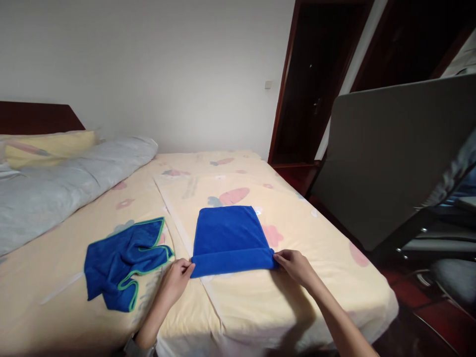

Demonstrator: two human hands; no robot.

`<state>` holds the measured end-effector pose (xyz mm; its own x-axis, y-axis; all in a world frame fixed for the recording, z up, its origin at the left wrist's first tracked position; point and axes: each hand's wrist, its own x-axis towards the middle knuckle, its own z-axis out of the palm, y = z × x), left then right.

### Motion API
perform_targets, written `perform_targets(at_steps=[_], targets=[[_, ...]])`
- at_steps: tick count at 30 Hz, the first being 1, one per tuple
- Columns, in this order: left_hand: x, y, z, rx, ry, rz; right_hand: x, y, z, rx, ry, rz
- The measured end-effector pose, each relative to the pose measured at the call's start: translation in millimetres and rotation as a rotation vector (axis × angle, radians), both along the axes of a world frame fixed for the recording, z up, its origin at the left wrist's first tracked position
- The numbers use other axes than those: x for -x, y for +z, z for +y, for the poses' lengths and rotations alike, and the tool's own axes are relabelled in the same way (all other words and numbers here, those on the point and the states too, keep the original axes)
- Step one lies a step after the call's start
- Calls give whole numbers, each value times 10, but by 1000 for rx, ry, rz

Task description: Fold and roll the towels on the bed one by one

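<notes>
A plain blue cloth point(228, 230) lies flat on the bed, its near edge folded over into a band. My left hand point(179, 277) pinches the left end of that band, fingers closed on the corner. At the right end, my right hand point(293, 265) grips the other corner between thumb and fingers. Left of my left hand, a second blue cloth with green edging point(119, 267) lies crumpled on the sheet.
The bed point(297, 302) has a yellow patterned sheet. A grey-white quilt point(67, 186) and a yellow pillow point(55, 144) lie at the left. A large dark grey panel point(386, 158) stands beyond the bed's right edge, near a dark door point(316, 84).
</notes>
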<state>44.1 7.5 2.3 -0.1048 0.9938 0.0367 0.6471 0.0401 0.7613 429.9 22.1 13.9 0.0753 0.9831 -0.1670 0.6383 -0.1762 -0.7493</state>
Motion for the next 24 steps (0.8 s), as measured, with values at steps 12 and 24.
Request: perform_targets(at_steps=[12,24], targets=[[5,105,9,32,-29,-384,16,-208,96,3,-67,433],[32,136,-51,91,-38,-660,15,-6,32,-65,-49,560]])
